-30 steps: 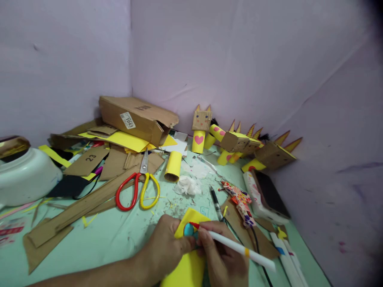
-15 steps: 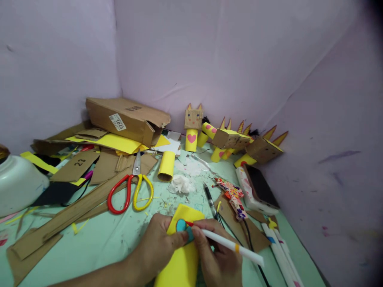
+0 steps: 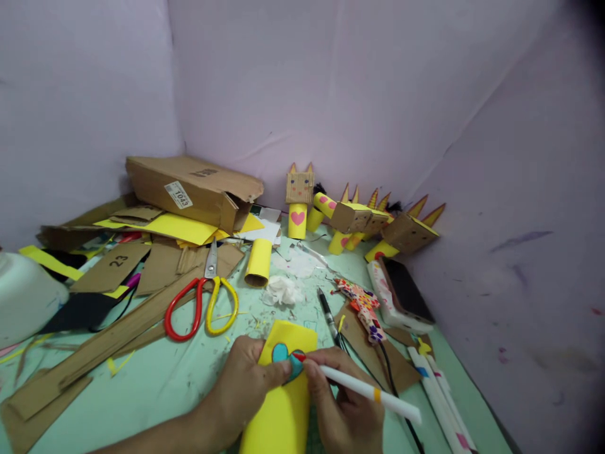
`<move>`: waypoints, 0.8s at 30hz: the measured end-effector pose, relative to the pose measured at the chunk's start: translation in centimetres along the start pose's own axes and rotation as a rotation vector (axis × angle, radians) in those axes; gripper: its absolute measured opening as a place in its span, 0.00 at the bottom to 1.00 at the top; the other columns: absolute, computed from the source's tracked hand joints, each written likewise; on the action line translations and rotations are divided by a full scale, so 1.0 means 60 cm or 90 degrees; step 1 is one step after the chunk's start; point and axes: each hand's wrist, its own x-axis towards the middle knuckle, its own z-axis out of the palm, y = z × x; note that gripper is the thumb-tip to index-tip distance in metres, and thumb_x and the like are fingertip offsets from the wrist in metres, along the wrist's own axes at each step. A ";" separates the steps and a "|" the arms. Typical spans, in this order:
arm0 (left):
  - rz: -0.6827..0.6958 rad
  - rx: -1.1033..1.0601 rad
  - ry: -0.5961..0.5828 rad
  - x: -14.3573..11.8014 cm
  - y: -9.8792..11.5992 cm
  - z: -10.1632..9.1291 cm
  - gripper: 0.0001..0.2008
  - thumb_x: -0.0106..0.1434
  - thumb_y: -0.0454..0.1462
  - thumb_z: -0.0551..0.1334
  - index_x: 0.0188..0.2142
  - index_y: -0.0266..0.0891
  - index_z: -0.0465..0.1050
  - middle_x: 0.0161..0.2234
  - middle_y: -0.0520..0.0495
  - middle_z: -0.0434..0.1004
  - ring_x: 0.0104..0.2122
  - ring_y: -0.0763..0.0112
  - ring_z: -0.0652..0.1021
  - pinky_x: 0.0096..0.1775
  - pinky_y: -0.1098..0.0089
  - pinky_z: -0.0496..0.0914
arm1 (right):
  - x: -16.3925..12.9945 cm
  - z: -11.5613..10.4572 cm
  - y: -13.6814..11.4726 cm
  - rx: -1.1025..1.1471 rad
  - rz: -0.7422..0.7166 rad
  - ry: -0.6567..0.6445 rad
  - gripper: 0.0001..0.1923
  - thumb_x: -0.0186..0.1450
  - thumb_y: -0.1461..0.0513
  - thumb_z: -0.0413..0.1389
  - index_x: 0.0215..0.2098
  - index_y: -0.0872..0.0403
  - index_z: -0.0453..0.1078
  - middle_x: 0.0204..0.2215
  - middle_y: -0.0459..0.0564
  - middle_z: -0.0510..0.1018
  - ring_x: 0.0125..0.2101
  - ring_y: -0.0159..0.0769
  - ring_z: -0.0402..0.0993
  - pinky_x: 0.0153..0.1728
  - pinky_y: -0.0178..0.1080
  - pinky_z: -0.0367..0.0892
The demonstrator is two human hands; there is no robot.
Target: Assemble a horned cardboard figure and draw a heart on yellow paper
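my left hand [image 3: 246, 394] pins the yellow paper tube [image 3: 283, 397] to the green table [image 3: 179, 372], fingers curled around its near wall. light, thin-walled, likely to dent, so best held low on the sides. long axis runs from me toward the scissors [image 3: 201, 302]. right hand [image 3: 347, 410] pinches the white marker [image 3: 368, 394], red tip on the blue heart [image 3: 283, 354].

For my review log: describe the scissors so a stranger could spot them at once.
Start at the torn cardboard box by the back wall and come forward onto the green table. The scissors lie there, blades pointing at the box, the only tool with one red handle loop and one yellow.
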 end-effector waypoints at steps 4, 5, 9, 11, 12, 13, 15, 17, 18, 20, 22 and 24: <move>0.003 0.000 -0.002 0.001 -0.002 -0.001 0.13 0.41 0.41 0.67 0.19 0.33 0.68 0.15 0.52 0.67 0.17 0.73 0.68 0.22 0.71 0.62 | 0.000 0.001 0.000 0.020 -0.002 -0.003 0.04 0.57 0.64 0.56 0.26 0.53 0.73 0.20 0.47 0.76 0.21 0.32 0.72 0.22 0.32 0.67; 0.005 0.005 0.000 0.001 -0.003 -0.001 0.13 0.42 0.41 0.66 0.19 0.33 0.68 0.14 0.53 0.66 0.16 0.73 0.67 0.22 0.71 0.62 | 0.000 0.002 0.001 0.026 -0.001 -0.003 0.04 0.57 0.65 0.56 0.27 0.53 0.73 0.20 0.47 0.76 0.22 0.32 0.72 0.23 0.32 0.68; 0.000 0.030 0.006 0.000 -0.003 -0.001 0.14 0.42 0.42 0.66 0.19 0.33 0.67 0.14 0.53 0.65 0.16 0.73 0.67 0.21 0.71 0.61 | -0.001 0.005 0.002 0.040 0.008 -0.001 0.04 0.57 0.65 0.56 0.27 0.53 0.73 0.21 0.46 0.76 0.22 0.32 0.72 0.24 0.32 0.68; 0.000 0.041 0.008 -0.001 -0.001 -0.001 0.14 0.42 0.43 0.66 0.19 0.34 0.66 0.15 0.53 0.65 0.17 0.74 0.66 0.21 0.72 0.60 | -0.002 0.005 0.002 0.048 0.015 0.000 0.04 0.57 0.65 0.56 0.26 0.53 0.73 0.20 0.46 0.76 0.22 0.31 0.72 0.24 0.31 0.67; 0.002 0.046 0.007 -0.001 0.000 -0.001 0.15 0.42 0.43 0.66 0.19 0.34 0.66 0.15 0.53 0.64 0.17 0.74 0.66 0.21 0.72 0.60 | -0.002 0.006 0.001 0.053 0.021 -0.001 0.04 0.57 0.65 0.56 0.26 0.53 0.73 0.20 0.45 0.76 0.22 0.31 0.72 0.23 0.31 0.67; 0.004 0.051 0.007 -0.001 0.002 0.000 0.15 0.42 0.43 0.66 0.19 0.34 0.66 0.15 0.53 0.64 0.17 0.74 0.66 0.21 0.72 0.60 | -0.002 0.006 0.001 0.059 0.029 0.000 0.04 0.57 0.65 0.56 0.26 0.53 0.73 0.20 0.45 0.76 0.21 0.31 0.71 0.23 0.30 0.67; 0.011 0.063 0.003 -0.002 0.003 0.000 0.15 0.43 0.43 0.66 0.19 0.33 0.66 0.15 0.53 0.63 0.17 0.74 0.65 0.21 0.72 0.60 | -0.002 0.006 0.000 0.072 0.047 0.002 0.04 0.57 0.64 0.57 0.26 0.53 0.73 0.19 0.45 0.75 0.21 0.30 0.71 0.21 0.29 0.66; 0.014 0.066 -0.003 -0.002 0.003 0.000 0.14 0.43 0.43 0.66 0.19 0.33 0.66 0.15 0.53 0.64 0.17 0.75 0.65 0.21 0.72 0.60 | -0.002 0.006 -0.001 0.070 0.053 0.006 0.04 0.57 0.64 0.57 0.26 0.53 0.73 0.19 0.44 0.75 0.20 0.30 0.70 0.20 0.29 0.65; 0.013 0.063 -0.006 -0.002 0.002 -0.001 0.14 0.43 0.43 0.66 0.20 0.33 0.66 0.15 0.53 0.64 0.17 0.74 0.66 0.21 0.72 0.60 | -0.002 0.006 -0.001 0.062 0.052 0.009 0.04 0.57 0.64 0.57 0.26 0.53 0.73 0.19 0.45 0.75 0.20 0.30 0.70 0.20 0.29 0.65; 0.007 0.055 -0.009 -0.002 0.001 -0.001 0.15 0.43 0.43 0.66 0.20 0.33 0.66 0.16 0.52 0.66 0.17 0.74 0.67 0.21 0.72 0.60 | -0.001 0.006 0.000 0.045 0.057 0.017 0.04 0.57 0.63 0.57 0.25 0.53 0.73 0.19 0.45 0.74 0.19 0.30 0.69 0.19 0.30 0.65; 0.006 0.055 -0.004 -0.001 0.000 -0.001 0.15 0.43 0.44 0.66 0.19 0.34 0.66 0.15 0.52 0.66 0.17 0.74 0.67 0.21 0.73 0.60 | -0.001 0.005 0.001 0.041 0.077 0.025 0.05 0.57 0.62 0.57 0.25 0.53 0.72 0.18 0.45 0.74 0.19 0.30 0.69 0.19 0.30 0.64; 0.010 0.059 0.000 -0.001 0.000 -0.001 0.15 0.42 0.43 0.66 0.18 0.34 0.65 0.15 0.52 0.66 0.17 0.74 0.66 0.20 0.73 0.60 | -0.001 0.005 0.003 0.040 0.101 0.029 0.06 0.57 0.60 0.57 0.24 0.53 0.72 0.18 0.45 0.73 0.19 0.31 0.70 0.18 0.30 0.64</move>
